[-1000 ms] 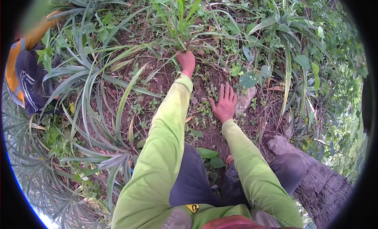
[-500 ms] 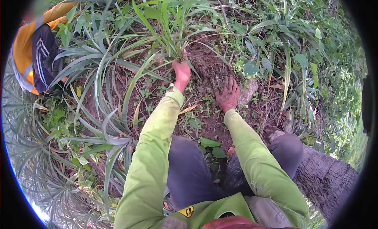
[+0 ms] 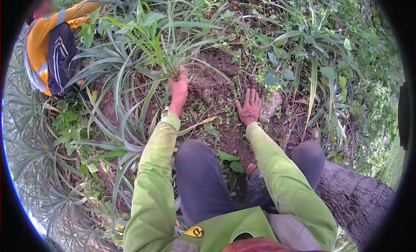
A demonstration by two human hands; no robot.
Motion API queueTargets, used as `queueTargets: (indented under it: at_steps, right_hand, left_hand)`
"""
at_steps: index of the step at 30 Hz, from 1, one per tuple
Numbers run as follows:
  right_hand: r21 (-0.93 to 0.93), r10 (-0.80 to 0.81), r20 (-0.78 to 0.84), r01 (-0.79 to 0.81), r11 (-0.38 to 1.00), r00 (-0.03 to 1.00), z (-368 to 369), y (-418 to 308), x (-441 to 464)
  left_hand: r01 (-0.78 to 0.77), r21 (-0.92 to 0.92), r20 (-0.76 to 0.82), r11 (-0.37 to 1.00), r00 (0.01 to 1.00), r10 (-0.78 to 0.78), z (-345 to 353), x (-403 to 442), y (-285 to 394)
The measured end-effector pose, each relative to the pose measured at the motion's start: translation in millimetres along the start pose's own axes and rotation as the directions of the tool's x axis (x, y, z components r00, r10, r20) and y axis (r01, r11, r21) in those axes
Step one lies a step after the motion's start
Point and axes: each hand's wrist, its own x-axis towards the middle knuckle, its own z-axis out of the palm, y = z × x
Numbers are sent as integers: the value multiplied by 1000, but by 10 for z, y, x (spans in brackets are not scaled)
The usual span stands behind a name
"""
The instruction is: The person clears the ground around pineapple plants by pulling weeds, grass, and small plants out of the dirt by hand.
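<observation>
A leafy clump of green grass (image 3: 158, 52) is gripped near its base by my left hand (image 3: 178, 92), whose fingers are wrapped round the stems. Right of it lies loose brown soil (image 3: 212, 89) with dry roots and small weeds. My right hand (image 3: 249, 108) rests flat on the ground, fingers spread and dirty, beside a grey stone (image 3: 270, 105). It holds nothing.
A thick log (image 3: 353, 189) lies by my right knee. Spiky long-leaved plants (image 3: 125, 145) grow at the left, and another (image 3: 310, 39) stands at the upper right. A person in an orange top (image 3: 39, 52) crouches at the upper left.
My left hand has pulled the grass clump out of the ground and moved left and toward me with it. Loosened soil now shows. My right hand has shifted only slightly.
</observation>
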Motion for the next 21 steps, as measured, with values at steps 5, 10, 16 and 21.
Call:
queueTargets:
  at_steps: [5, 10, 16, 21]
  right_hand:
    - [192, 148, -111, -125, 973, 983, -1, -275, 330]
    - [471, -173, 23, 142, 871, 985, -117, -979, 1357]
    - [312, -122, 322, 17, 950, 939, 195, -1502, 2524]
    - [329, -192, 264, 99, 939, 945, 972, -1858, 3073]
  left_hand:
    - [-8, 27, -291, 1000, 957, 15, -138, 162, -452]
    - [-156, 441, -379, 884, 860, 341, -264, 414, -1106]
    - [-251, 584, -273, 772, 835, 478, -226, 288, -1047]
    - [-119, 723, -270, 680, 858, 437, -199, 254, -1051]
